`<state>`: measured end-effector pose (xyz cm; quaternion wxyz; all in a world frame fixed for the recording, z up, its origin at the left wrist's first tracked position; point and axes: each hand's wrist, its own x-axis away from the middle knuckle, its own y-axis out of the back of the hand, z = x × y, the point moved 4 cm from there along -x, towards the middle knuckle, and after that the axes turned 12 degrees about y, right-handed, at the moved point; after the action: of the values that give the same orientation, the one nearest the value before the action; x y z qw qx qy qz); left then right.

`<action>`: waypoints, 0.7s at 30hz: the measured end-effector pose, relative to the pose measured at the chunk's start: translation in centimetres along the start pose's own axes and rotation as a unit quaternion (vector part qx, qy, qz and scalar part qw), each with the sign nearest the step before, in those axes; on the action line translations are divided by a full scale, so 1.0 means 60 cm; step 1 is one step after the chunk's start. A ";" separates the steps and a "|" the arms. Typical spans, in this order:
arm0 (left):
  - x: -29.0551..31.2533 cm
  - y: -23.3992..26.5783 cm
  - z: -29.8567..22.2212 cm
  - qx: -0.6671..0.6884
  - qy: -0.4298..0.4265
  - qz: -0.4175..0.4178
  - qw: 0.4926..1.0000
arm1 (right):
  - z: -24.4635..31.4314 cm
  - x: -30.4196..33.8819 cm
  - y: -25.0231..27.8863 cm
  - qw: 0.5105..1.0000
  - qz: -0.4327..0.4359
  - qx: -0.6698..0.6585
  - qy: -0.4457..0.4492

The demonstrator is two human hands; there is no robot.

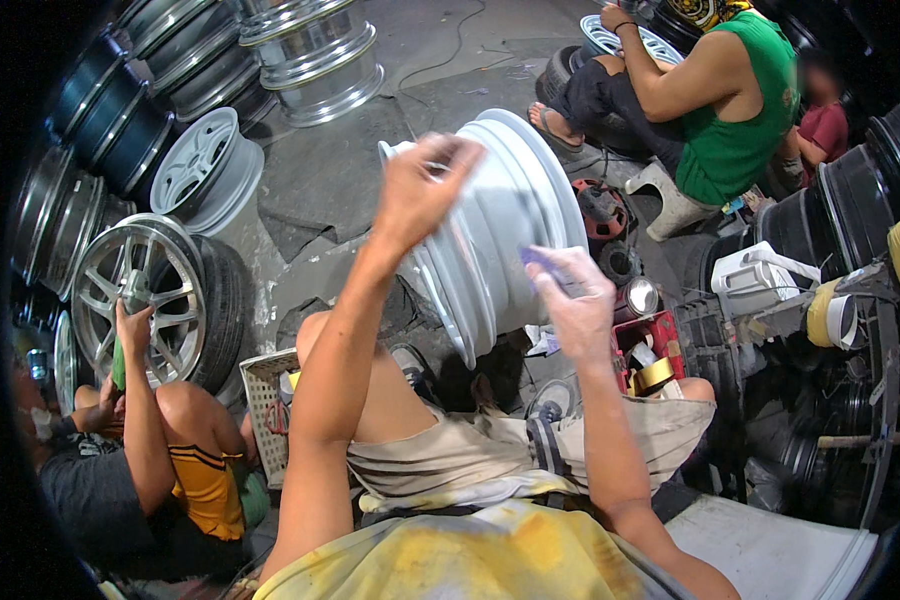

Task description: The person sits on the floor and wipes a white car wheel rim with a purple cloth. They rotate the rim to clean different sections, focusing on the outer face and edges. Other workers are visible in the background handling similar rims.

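A light grey wheel rim (pixel 505 215) stands tilted in front of my knees, its barrel facing me. My left hand (pixel 430 190) is raised over its upper left edge with curled fingers, smeared by motion. Whether it touches the edge, I cannot tell. On the right side of the barrel, my right hand (pixel 577 300), whitened with dust, pinches a small purple piece of sandpaper (pixel 542 259). The sandpaper is close to the rim's surface; contact is unclear from this angle.
A red bin (pixel 660 345) with tape and a can sits by my right knee, a cream basket (pixel 263 400) by my left. Co-workers sit at left, beside a spoked wheel (pixel 135 290), and at upper right in green (pixel 735 110). Stacked rims (pixel 315 60) stand behind.
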<state>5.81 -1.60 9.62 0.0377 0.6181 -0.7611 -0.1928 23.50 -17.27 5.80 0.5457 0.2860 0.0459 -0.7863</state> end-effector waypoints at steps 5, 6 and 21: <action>-0.112 0.094 0.176 -0.081 0.082 -0.271 0.956 | -0.022 0.038 -0.065 0.992 0.015 0.088 0.093; -0.128 0.093 0.211 -0.096 0.116 -0.294 0.944 | -0.025 0.039 -0.072 0.988 0.005 0.111 0.108; -0.116 0.026 0.239 0.115 0.313 -0.095 0.938 | -0.025 0.045 -0.110 0.972 0.056 0.165 0.157</action>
<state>1.73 8.82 -1.83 0.1838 0.7169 -0.6656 0.0965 17.61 -16.28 1.62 0.5198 0.4944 -0.0156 -0.6965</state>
